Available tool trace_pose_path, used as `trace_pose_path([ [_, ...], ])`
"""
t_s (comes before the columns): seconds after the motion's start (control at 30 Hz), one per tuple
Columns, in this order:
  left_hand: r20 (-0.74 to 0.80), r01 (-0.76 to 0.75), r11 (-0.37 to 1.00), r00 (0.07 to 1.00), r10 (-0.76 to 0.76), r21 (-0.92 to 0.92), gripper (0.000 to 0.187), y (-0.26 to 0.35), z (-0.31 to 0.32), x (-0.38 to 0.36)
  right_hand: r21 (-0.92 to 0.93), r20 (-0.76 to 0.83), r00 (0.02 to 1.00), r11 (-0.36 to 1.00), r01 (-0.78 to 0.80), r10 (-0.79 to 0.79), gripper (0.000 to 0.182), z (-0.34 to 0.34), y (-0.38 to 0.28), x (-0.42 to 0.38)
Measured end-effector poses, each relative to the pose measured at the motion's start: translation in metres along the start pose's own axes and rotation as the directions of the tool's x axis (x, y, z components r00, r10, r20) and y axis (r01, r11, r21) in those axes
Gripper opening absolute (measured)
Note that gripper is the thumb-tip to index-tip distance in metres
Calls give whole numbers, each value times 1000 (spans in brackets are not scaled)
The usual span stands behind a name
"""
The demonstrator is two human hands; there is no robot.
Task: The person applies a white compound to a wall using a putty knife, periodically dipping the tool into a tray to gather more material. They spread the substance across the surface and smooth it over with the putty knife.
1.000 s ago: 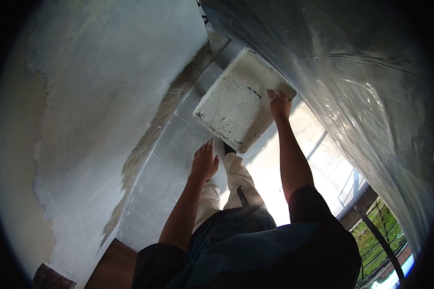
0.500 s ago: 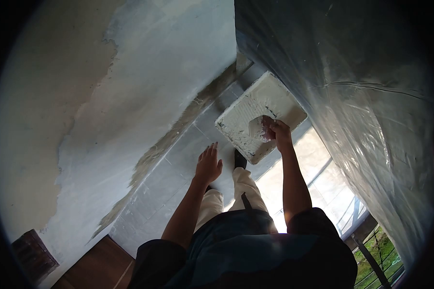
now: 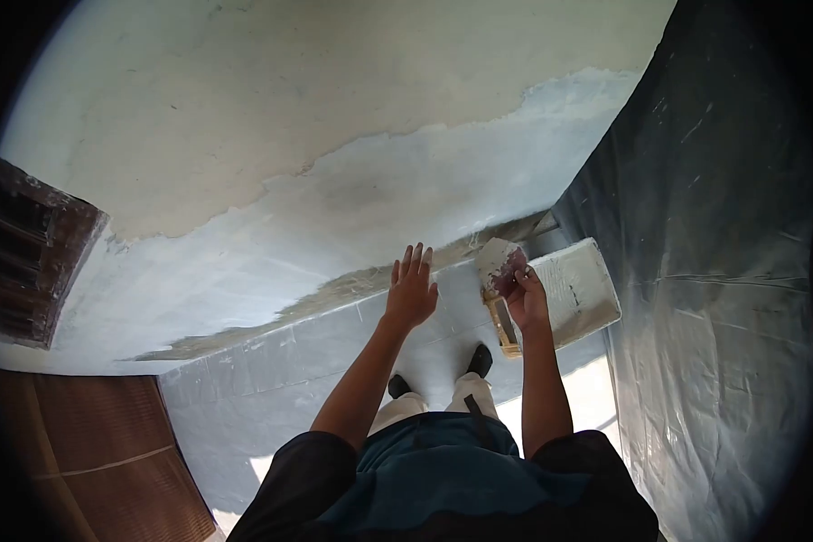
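Putty knife [image 3: 499, 262] loaded with white plaster, pinched in right hand [image 3: 526, 301] fingers above the plaster tray [image 3: 578, 291] on the floor, left hand [image 3: 412, 291] empty with fingers loosely together, half-skimmed wall [image 3: 334, 190] beyond

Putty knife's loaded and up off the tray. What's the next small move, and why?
Probably swing the right hand with the putty knife toward the wall. The blade carries white filler, the tray lies on the floor below it, and the open left hand holds nothing.
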State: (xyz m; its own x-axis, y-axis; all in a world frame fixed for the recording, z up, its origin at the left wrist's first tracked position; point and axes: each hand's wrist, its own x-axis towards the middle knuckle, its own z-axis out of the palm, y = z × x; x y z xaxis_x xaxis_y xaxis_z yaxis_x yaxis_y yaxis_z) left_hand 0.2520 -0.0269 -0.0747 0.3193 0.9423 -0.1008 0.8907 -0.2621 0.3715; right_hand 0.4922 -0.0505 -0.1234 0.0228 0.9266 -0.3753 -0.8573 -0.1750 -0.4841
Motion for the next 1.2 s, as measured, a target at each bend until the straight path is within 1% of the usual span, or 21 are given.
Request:
trace_pose_path([
  [0.03,-12,9,1000,1000,-9,0,67,-10,-10,-8,-6,1,1000,1000,0,0,31,15,10,-3],
  [0.17,-100,3,1000,995,-3,4,68,-56,-45,-39,-28,128,991,999,31,-27,35,68,53,-13],
  [0.23,-170,-29,999,985,26,-17,68,-77,-64,-53,-35,182,983,999,27,-20,34,88,72,-16],
  [0.33,-251,-84,996,964,84,12,67,-108,-87,-69,-34,255,967,999,24,-15,30,138,96,-28],
  [0.47,-279,-92,992,954,111,82,67,-127,-118,-80,-13,258,962,995,98,-91,26,192,126,-36],
  [0.53,-330,-101,980,931,154,173,67,-133,-129,-78,-81,287,938,971,224,-192,26,213,136,-32],
  [0.57,-347,-95,979,925,153,180,68,-133,-136,-77,-121,324,921,956,265,-214,32,223,137,-32],
  [0.6,-350,-86,980,925,146,181,68,-134,-140,-78,-123,329,921,958,260,-208,32,233,139,-32],
  [0.67,-389,-69,979,910,141,194,68,-135,-150,-77,-351,317,896,839,416,-311,34,251,140,-29],
  [0.7,-393,-56,978,910,132,199,68,-137,-153,-77,-504,334,871,712,489,-361,34,258,140,-27],
  [0.73,-396,-45,974,909,131,220,68,-139,-156,-77,-496,343,870,718,488,-354,34,263,138,-26],
  [0.8,-397,-21,969,910,121,248,68,-144,-162,-75,-770,320,894,463,439,-315,33,281,129,-38],
  [0.83,-399,-4,962,909,117,274,68,-147,-164,-76,-767,322,896,471,436,-304,33,282,134,-34],
  [0.87,-400,11,954,909,115,299,67,-150,-165,-77,-674,467,760,375,637,-452,34,283,140,-30],
  [0.9,-395,18,952,912,109,305,67,-153,-168,-79,-550,580,578,247,798,-575,36,283,145,-27],
  [0.93,-392,24,942,913,116,335,68,-156,-170,-80,-551,576,585,258,794,-572,36,283,149,-25],
  [1.0,-389,34,931,914,118,364,68,-161,-174,-81,-520,677,380,-44,853,-630,34,285,153,-21],
  [1.03,-385,29,921,913,133,388,69,-163,-176,-83,-520,676,383,-39,853,-630,34,285,156,-20],
  [1.1,-380,20,907,912,156,420,70,-170,-180,-82,-479,711,275,-160,863,-648,40,288,162,-16],
  [1.13,-376,2,901,909,178,433,70,-173,-181,-81,-482,704,272,-159,862,-656,40,289,165,-14],
  [1.2,-361,-30,892,908,214,452,71,-181,-182,-80,-462,746,210,-264,847,-632,34,292,170,-12],
])
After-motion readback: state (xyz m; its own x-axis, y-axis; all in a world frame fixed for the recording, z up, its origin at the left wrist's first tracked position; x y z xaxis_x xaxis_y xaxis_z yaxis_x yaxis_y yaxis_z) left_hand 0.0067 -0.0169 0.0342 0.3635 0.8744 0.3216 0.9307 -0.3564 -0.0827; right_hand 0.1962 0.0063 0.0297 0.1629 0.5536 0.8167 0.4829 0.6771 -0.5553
